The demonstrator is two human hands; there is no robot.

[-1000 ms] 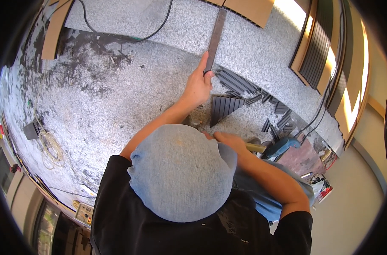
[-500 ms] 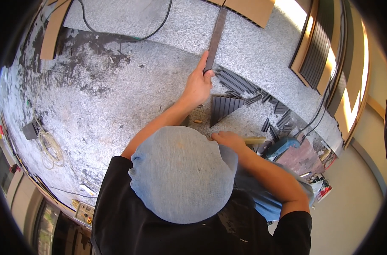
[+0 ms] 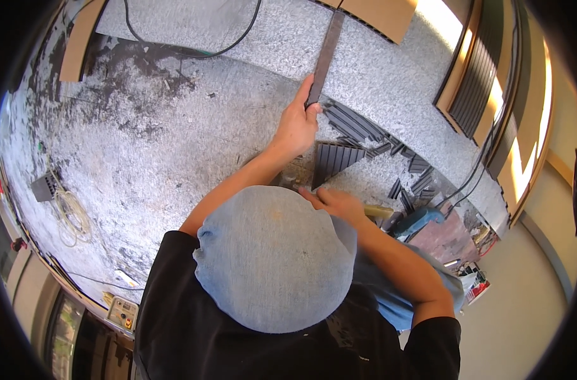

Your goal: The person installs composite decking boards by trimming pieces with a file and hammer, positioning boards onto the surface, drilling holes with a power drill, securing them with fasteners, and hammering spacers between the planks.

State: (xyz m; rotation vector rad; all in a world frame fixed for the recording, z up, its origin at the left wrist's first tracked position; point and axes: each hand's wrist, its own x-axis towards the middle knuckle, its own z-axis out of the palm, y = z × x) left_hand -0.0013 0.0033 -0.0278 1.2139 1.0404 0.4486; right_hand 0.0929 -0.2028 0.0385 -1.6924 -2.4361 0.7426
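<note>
The left hand [image 3: 298, 123] is closed around the near end of a long dark strip [image 3: 326, 50]. The thumb lies on one edge and the fingers wrap the other, and the strip runs straight away from the grip across the stone floor [image 3: 174, 158] towards a cardboard sheet [image 3: 377, 16].

Just right of that grip is a heap of ribbed offcuts [image 3: 358, 123]. Nearer the body lies a triangular ribbed piece [image 3: 336, 161]. The right hand [image 3: 339, 204] sits at the triangle's near tip with its fingers curled. A pale handle [image 3: 378, 211] shows just beyond it, but the cap [image 3: 272, 256] hides part of the hand, so I cannot tell whether it grips the handle or only rests there.

This looks like a lining-up step, with the strip pinned flat by one hand while the other hand attends to the triangle. Any next move seems to call for a steady left hand so the strip's end does not slide, and for fingers kept clear of the triangle's edge beside them.
</note>
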